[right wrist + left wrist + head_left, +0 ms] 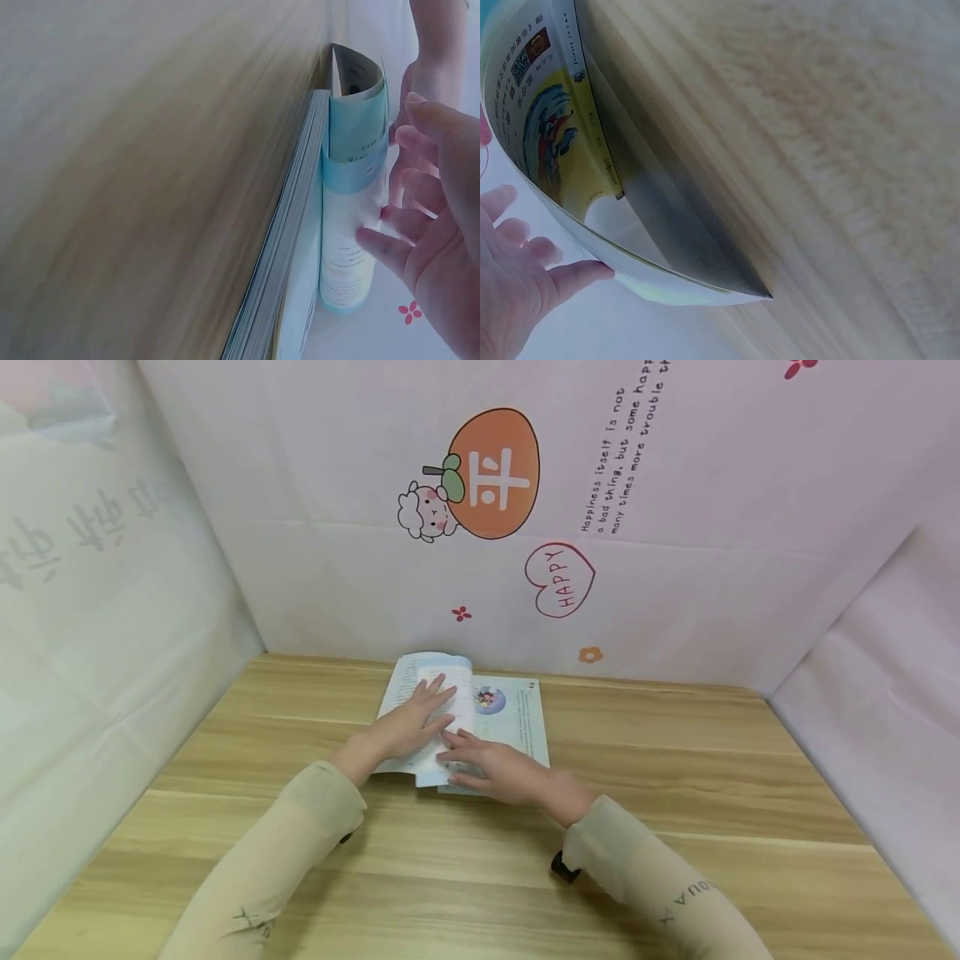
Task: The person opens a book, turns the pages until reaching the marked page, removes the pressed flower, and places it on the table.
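A pale-blue and white paper book (529, 718) lies open at the rear of the light-brown wood-grain tabletop (675, 893), left of its middle. Its top edge sits near the table's back edge, where a white cloth wall printed with cartoon figures and lettering (337, 585) rises. White cloth side walls (112, 627) bound the wood on the left and right, each well apart from the book; the wider stretch of wood lies to the book's right, and more runs between its lower edge and the person.

The left hand (408, 727) rests on the book's left part, its fingers straight and spread, pinching nothing. The left wrist view shows its thumb against the outer face of the curved leaves, whose free edge bows up off the wood over a dark shadow; a yellow illustrated panel (581, 169) shows on the underside.

The right hand (501, 770) lies near the bottom edge, fingers apart and loosely extended toward the left hand, the fingertips at a rolled-over white leaf with blue bands (349, 259). Beneath it, the right half's thick page block (281, 232) lies low along the wood. Cream sleeves (281, 843) end at both wrists.
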{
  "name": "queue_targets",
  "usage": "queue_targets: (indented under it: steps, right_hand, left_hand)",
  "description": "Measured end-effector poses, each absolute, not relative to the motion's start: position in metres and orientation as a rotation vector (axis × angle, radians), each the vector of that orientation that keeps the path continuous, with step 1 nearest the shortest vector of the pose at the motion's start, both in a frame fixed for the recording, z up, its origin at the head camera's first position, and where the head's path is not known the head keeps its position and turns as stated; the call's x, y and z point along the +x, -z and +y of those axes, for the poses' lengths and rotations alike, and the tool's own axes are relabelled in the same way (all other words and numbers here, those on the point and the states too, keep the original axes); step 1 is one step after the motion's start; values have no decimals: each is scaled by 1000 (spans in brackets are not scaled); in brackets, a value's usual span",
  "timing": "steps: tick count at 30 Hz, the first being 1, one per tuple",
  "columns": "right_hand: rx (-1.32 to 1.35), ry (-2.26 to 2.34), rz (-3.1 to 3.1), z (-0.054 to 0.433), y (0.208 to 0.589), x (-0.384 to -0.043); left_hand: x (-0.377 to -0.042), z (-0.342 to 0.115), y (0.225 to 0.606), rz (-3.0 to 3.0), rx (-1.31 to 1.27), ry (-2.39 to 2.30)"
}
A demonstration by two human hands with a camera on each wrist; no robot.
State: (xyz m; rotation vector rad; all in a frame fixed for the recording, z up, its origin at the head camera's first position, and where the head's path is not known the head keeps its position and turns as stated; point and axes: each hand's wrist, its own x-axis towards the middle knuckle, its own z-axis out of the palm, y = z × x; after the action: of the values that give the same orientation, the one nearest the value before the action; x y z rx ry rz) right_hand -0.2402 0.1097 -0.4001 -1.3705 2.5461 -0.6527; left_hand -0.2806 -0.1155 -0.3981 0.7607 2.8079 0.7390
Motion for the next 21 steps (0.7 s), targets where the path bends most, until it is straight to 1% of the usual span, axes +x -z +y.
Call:
queue_targets:
  steps: [7, 15, 21]
  right_hand:
    - [-1416, 637, 2537, 101, 399, -238]
    - [-1443, 611, 2556, 101, 403, -240]
    - [-1443, 625, 2580, 113, 403, -242]
  left_hand:
    - [-282, -112, 397, 2771, 832, -657]
    - [-285, -108, 400, 2770, 779, -590]
    - [-283, -110, 399, 2772, 732, -605]
